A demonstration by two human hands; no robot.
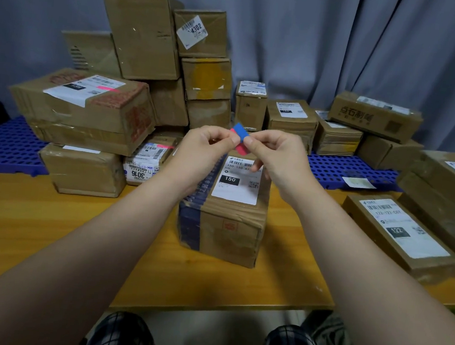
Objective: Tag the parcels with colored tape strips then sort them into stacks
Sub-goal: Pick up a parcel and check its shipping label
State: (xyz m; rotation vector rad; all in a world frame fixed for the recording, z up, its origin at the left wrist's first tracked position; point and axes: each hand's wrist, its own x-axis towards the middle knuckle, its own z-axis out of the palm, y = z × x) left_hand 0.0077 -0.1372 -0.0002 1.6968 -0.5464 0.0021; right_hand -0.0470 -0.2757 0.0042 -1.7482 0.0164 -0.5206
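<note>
– Grey curtain [301, 41] filled the back of the frame. Wooden table [50, 239] ran across the lower half, with a blue perforated mat [339, 171] along its far edge. Cardboard parcels sat on both.
– Hands?
– Both were raised at frame centre, above the far end of the "150" parcel [224, 221]. Left hand [206, 148] and right hand [277, 157] each pinched the tape strips [239, 138] between thumb and forefinger, one from each side. The other fingers were loosely curled.
– Colours?
– Blue face toward the camera, pink edge showing along its lower left. Couldn't tell how many strips were in the bundle.
– Touching the parcel?
– No, the strips were held clear above it. The parcel lay flat on the table just below centre, white label up, dark blue tape down its left side.
– Anything tagged?
– Large box [83, 104] at left had a pink strip [107, 88] on its label. The "3016" box [144, 165], lower and to the right of it, had a second pink strip [165, 147] at the top of its label.
– Rest?
– Tall stack [142, 35] stood upper left of centre against the curtain. Low row of boxes [292, 114] sat right of centre on the mat. The "122" parcel [402, 231] lay flat at the right, label up, with bigger boxes beside it at the frame edge.
</note>
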